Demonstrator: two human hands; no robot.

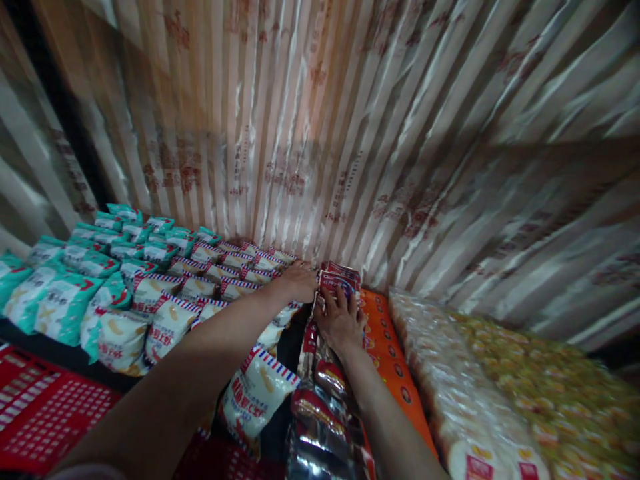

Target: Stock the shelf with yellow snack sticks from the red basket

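Dark red glossy snack packets (323,413) stand in a narrow row running away from me. At the row's far end, my right hand (343,323) lies on the dark red packets there with its fingers spread. My left hand (301,281) is at the left side of those same far packets, close to the cream bags; its fingers are blurred and partly hidden, so I cannot make out a grip. Cream snack bags with red-and-blue striped edges (260,393) fill the space left of the row, one tilted near the front.
Teal-and-white bags (65,300) stand in rows at the far left. Right of the dark red row come an orange package (393,360), clear bags (445,380) and yellow-green packets (545,380). A red basket (55,407) is at lower left. A pleated printed sheet (300,133) hangs behind.
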